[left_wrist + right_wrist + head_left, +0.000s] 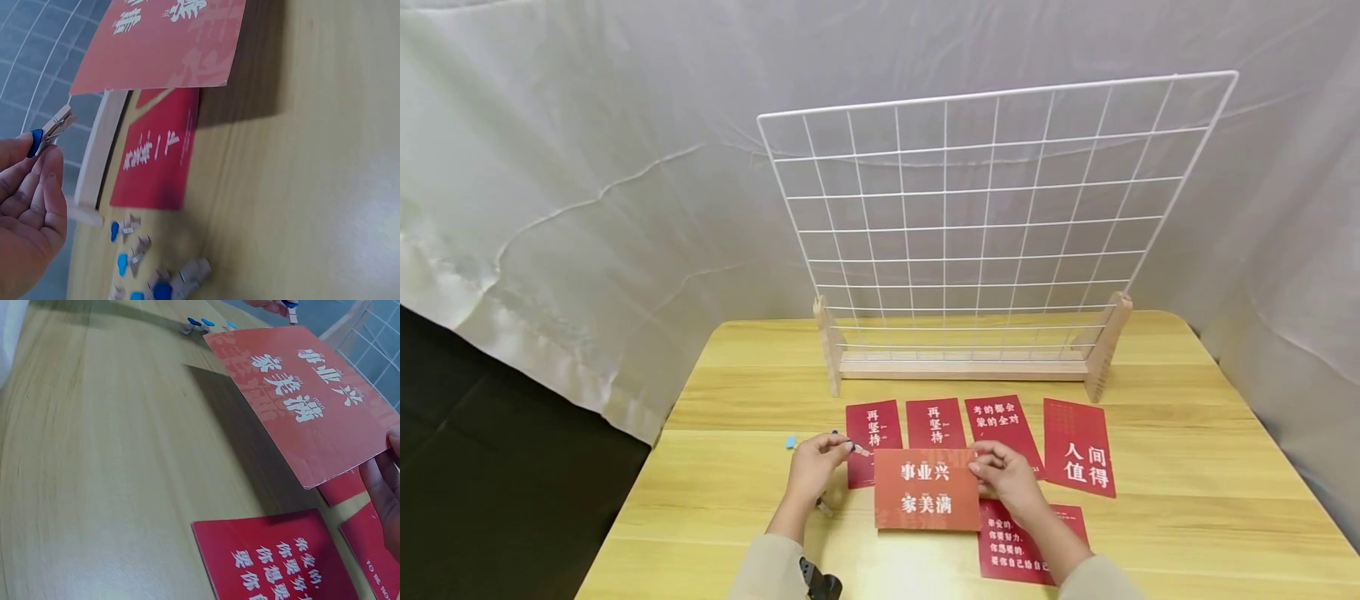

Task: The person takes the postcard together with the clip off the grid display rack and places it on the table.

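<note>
My right hand (pixel 1009 477) pinches the right edge of an orange-red card (pixel 927 490) with white Chinese lettering. The card is raised over the table, and its shadow falls below it in the right wrist view. Between thumb and fingers, my left hand (pixel 814 468) pinches a small wooden clothespin (pixel 55 130) with a blue decoration. That clothespin points toward the card's upper left corner, a short way off it. In the left wrist view, several more clothespins (pixel 139 251) with blue heads lie on the table below the left hand.
A white wire grid (pixel 992 200) stands in a wooden base (pixel 962 368) at the back of the table. Several red cards lie in front of it, among them one at the right (pixel 1079 447) and one (pixel 1011 550) partly under my right forearm. Pale curtains hang behind.
</note>
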{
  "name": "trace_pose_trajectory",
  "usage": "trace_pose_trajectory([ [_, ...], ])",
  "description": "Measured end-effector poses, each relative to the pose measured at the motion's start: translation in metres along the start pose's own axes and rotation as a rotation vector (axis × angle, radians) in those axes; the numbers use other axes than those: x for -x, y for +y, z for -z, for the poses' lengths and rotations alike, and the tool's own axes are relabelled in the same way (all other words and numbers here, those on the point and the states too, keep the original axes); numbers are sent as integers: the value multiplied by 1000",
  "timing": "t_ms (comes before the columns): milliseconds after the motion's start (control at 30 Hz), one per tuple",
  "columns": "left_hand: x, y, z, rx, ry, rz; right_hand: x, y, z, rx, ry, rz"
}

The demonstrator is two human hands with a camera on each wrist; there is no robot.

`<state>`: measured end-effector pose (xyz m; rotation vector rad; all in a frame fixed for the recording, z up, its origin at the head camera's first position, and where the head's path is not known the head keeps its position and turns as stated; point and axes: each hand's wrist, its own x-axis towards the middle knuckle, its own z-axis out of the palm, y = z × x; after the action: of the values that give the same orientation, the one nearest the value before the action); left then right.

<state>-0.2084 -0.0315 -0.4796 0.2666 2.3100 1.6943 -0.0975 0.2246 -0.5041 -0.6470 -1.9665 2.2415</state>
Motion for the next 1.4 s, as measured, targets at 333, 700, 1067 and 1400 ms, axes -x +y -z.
trace_pose_trajectory([
  [333, 11, -18, 17, 36, -13, 33, 3, 10, -13, 36, -58, 23],
  [700, 17, -34, 42, 108, -8, 84, 1, 14, -23, 54, -106, 19],
  [1067, 19, -48, 64, 100, 124, 151, 4, 22, -30, 115, -238, 46],
  [1400, 16, -61, 81, 67, 179, 238, 6, 28, -33, 313, -277, 61],
])
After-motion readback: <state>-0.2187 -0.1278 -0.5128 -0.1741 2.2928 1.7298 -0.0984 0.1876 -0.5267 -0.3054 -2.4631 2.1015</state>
